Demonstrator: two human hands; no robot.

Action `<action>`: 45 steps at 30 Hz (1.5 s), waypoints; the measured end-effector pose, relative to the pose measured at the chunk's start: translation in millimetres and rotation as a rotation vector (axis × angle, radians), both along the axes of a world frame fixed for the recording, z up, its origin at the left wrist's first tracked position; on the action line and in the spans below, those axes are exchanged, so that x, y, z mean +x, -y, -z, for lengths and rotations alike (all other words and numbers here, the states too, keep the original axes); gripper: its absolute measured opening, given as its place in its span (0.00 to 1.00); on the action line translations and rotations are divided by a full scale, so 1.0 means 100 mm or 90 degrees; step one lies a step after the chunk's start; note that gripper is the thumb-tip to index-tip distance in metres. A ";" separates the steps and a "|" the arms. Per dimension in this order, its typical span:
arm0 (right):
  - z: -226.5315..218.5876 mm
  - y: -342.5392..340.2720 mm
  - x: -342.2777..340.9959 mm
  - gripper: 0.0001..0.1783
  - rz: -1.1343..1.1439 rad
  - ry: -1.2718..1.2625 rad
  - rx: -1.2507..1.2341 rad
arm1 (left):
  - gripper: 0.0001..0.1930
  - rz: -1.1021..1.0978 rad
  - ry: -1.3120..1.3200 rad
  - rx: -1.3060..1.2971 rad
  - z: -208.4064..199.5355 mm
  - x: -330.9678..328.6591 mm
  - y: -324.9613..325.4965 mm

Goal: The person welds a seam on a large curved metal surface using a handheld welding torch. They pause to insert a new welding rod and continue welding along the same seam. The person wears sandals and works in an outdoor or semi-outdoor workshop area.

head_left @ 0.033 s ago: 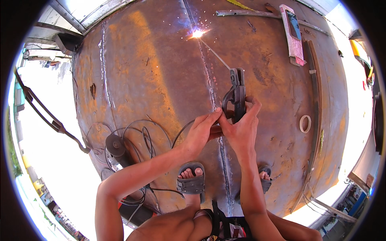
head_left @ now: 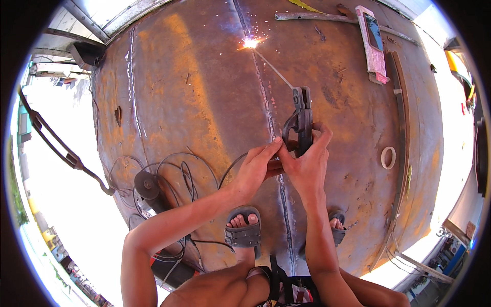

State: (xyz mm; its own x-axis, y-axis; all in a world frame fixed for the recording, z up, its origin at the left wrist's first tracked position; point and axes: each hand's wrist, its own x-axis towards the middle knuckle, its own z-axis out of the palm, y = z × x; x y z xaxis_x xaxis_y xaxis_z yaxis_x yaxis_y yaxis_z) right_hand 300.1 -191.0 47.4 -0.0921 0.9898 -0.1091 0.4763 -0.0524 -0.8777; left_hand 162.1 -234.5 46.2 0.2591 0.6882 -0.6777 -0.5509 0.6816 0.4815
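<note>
A black electrode holder [head_left: 304, 120] is wrapped by my right hand [head_left: 309, 163]. My left hand [head_left: 255, 166] is closed at the lower end of its handle, thumb and fingers against it and my right hand; part of the grip is hidden. From the jaws a thin welding rod [head_left: 276, 70] slants up and left. At its far tip a bright arc [head_left: 250, 43] throws sparks onto the seam of a rusty steel plate [head_left: 169, 102]. Nearer me, a weld bead [head_left: 267, 107] runs along the same seam between my feet.
Black cables [head_left: 186, 179] and an angle grinder [head_left: 148, 185] lie at left. A pink box with a phone [head_left: 373, 31] on it lies far right, beside a metal bar [head_left: 317, 18]. A pale ring [head_left: 388, 157] and a long steel strip [head_left: 401, 112] lie at right.
The spark pattern around the arc differs slightly. My hands, the electrode holder and the rod keep their places.
</note>
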 end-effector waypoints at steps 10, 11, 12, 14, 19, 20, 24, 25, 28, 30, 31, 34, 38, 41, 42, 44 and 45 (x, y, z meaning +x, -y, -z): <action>-0.03 -0.05 -0.03 0.40 0.004 -0.011 -0.024 | 0.29 -0.010 -0.009 -0.004 0.02 -0.01 -0.06; -0.02 -0.05 -0.03 0.40 0.004 -0.011 -0.021 | 0.29 -0.009 -0.010 -0.004 0.02 -0.01 -0.06; -0.02 -0.05 -0.03 0.40 0.004 -0.010 -0.019 | 0.29 -0.009 -0.007 -0.002 0.02 -0.01 -0.06; -0.02 -0.05 -0.03 0.40 0.003 -0.005 -0.014 | 0.29 -0.010 -0.001 0.002 0.02 -0.01 -0.06; 0.00 -0.05 -0.02 0.39 0.000 -0.008 -0.006 | 0.29 -0.012 -0.006 0.000 0.03 -0.01 -0.05; -0.01 -0.05 -0.03 0.39 -0.001 -0.005 -0.006 | 0.29 -0.012 -0.007 0.001 0.03 -0.01 -0.05; 0.00 -0.04 -0.02 0.39 0.001 -0.003 -0.005 | 0.29 -0.018 -0.005 -0.002 0.06 0.00 -0.04; -0.01 -0.04 -0.02 0.39 0.001 -0.005 -0.007 | 0.29 -0.018 -0.004 -0.001 0.06 0.00 -0.04; -0.04 -0.05 -0.04 0.39 0.001 -0.007 -0.014 | 0.29 -0.018 -0.009 -0.004 0.06 -0.01 -0.03; -0.04 -0.05 -0.03 0.39 0.001 0.001 -0.016 | 0.29 -0.017 -0.010 -0.007 0.06 0.00 -0.03; -0.04 -0.05 -0.03 0.39 -0.001 -0.001 -0.007 | 0.29 -0.016 -0.010 -0.009 0.07 0.00 -0.04; -0.03 -0.06 -0.04 0.40 -0.002 -0.006 0.008 | 0.30 -0.011 -0.009 -0.009 0.07 -0.01 -0.04; -0.05 -0.06 -0.04 0.40 -0.001 -0.006 -0.002 | 0.30 -0.010 -0.004 0.001 0.05 -0.01 -0.04; -0.03 -0.06 -0.04 0.40 -0.005 0.000 0.005 | 0.30 -0.008 -0.008 -0.001 0.03 -0.01 -0.05; -0.03 -0.06 -0.03 0.40 -0.006 0.003 0.010 | 0.30 -0.007 -0.006 -0.003 0.03 -0.01 -0.05; -0.03 -0.05 -0.03 0.40 -0.006 -0.002 -0.002 | 0.30 -0.008 -0.002 -0.006 0.02 -0.01 -0.05; -0.03 -0.05 -0.03 0.40 -0.006 -0.005 -0.007 | 0.30 -0.009 -0.003 -0.009 0.03 -0.01 -0.04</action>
State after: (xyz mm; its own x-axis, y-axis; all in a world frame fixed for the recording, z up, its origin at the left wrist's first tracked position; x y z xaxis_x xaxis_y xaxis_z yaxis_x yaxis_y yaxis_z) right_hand 297.2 -185.9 50.4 -0.1020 0.9875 -0.1199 0.4696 -0.0584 -0.8809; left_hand 160.6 -230.4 43.0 0.2465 0.6825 -0.6881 -0.5588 0.6802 0.4745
